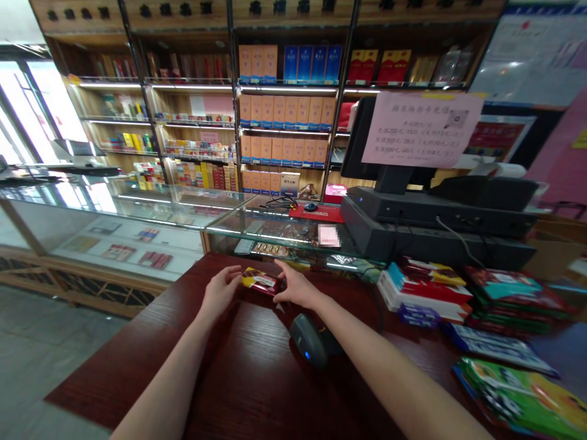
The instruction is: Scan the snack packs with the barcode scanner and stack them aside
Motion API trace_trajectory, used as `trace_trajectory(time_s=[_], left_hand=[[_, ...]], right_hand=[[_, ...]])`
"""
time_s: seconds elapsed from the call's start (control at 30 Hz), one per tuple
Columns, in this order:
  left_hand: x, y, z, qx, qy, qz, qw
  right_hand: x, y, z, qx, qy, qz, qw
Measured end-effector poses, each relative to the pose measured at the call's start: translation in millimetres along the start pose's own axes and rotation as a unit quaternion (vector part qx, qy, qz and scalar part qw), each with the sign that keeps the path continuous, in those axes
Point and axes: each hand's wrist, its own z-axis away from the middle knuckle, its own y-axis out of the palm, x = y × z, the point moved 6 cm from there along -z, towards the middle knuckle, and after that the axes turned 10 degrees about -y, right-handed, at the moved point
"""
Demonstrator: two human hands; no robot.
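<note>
Forearms (pixel 183 373) over a dark wooden counter (pixel 257 379) — left grip (pixel 222 290) and right grip (pixel 298 287) pinching a red-gold packet (pixel 259 281)

the small pack (pixel 259 282) is glossy dark red with a yellow band across one corner. the counter top (pixel 257 373) is a deep reddish brown, streaked with fine dark grain. the barcode scanner (pixel 312 339) is dark grey with a glowing blue spot. the mat (pixel 316 213) behind the glass is bright red. on the shelves, the cartons (pixel 284 113) are pale orange with blue lower edges, the boxes (pixel 312 64) beside them are solid blue, and the boxes (pixel 364 67) further along are red with yellow tops. the paper sign (pixel 422 129) is pale pink with dark lettering. the stacked packets (pixel 509 299) show teal over dark red, and the packets (pixel 523 397) nearest are bright green with white patches.
</note>
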Motion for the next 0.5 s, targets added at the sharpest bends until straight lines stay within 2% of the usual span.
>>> trace_trajectory(time_s=[0.2,0.5], left_hand=[[-6,-5.9,11,-0.015,0.021,-0.124,0.992],[-7,-10.2,18,-0.003,0.049,-0.267,0.962]], right_hand=[[0,14,-5,0.037,-0.029,0.015,0.999],[19,26,-2,0.086,-0.059,0.066,0.992]])
